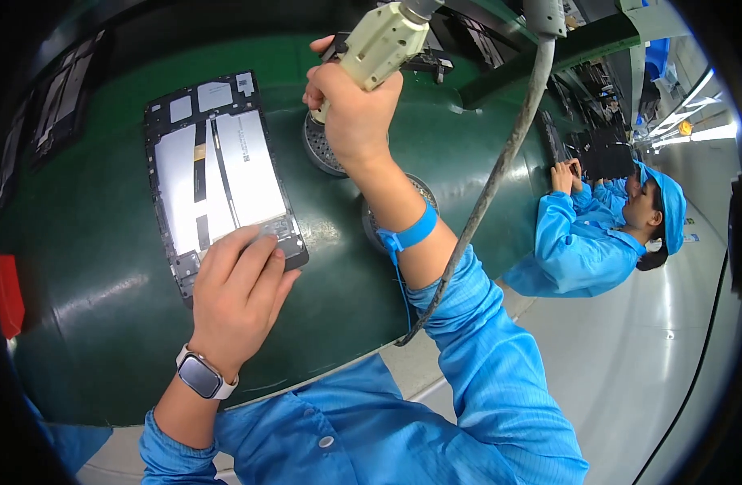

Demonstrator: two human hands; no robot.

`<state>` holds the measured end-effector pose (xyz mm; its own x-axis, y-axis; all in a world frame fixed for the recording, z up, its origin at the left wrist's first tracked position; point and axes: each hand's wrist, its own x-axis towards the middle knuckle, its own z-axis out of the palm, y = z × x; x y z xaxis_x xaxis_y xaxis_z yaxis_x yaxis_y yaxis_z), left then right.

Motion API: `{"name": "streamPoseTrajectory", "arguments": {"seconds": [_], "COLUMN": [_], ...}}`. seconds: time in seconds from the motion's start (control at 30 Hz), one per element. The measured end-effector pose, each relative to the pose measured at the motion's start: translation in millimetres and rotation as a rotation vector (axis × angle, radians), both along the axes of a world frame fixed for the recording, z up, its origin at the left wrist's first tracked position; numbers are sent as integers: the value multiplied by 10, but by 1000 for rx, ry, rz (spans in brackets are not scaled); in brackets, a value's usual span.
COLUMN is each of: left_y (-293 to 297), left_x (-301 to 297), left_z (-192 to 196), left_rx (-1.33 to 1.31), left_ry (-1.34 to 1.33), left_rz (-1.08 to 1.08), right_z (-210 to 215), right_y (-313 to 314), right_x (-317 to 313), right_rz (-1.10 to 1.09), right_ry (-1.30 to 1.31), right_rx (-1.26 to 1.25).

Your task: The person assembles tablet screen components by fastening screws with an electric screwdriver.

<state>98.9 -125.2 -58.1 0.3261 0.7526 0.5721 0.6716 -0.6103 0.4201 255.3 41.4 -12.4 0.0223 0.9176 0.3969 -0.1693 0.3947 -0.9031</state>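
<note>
An opened tablet [245,149] with a black frame and silver inner panels lies slightly tilted on the green work surface. My left hand [241,283] rests across its lower end, fingers stretched over the frame and touching it; a watch is on that wrist. Up and to the right, my right hand [355,113] is wrapped round a cream-coloured electric screwdriver [384,44]. The screwdriver's tip is hidden behind the hand, above a round grey dish [322,153] with a perforated top. A blue wrist strap [411,232] circles my right wrist.
A second round dish [372,218] is partly covered by my right forearm. A thick grey cable [500,174] hangs across the right side. More tablet parts [64,97] stand at the far left, near a red object [8,295]. Co-workers in blue [589,234] sit at right.
</note>
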Motion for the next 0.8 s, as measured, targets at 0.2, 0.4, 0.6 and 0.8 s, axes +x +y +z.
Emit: {"name": "streamPoseTrajectory", "arguments": {"seconds": [0.2, 0.4, 0.6, 0.8], "left_y": [-39, -45, -59, -81], "left_x": [-17, -52, -75, -104], "left_z": [7, 21, 18, -9], "left_rx": [9, 19, 13, -6], "left_ry": [-9, -3, 2, -2], "left_rz": [-8, -19, -19, -14], "right_z": [-39, -44, -42, -83], "right_y": [-9, -32, -42, -47], "right_x": [1, -30, -53, -107], "right_rz": [-21, -16, -17, 14], "right_ry": [9, 21, 0, 50], "right_rx": [-3, -16, 8, -1]}}
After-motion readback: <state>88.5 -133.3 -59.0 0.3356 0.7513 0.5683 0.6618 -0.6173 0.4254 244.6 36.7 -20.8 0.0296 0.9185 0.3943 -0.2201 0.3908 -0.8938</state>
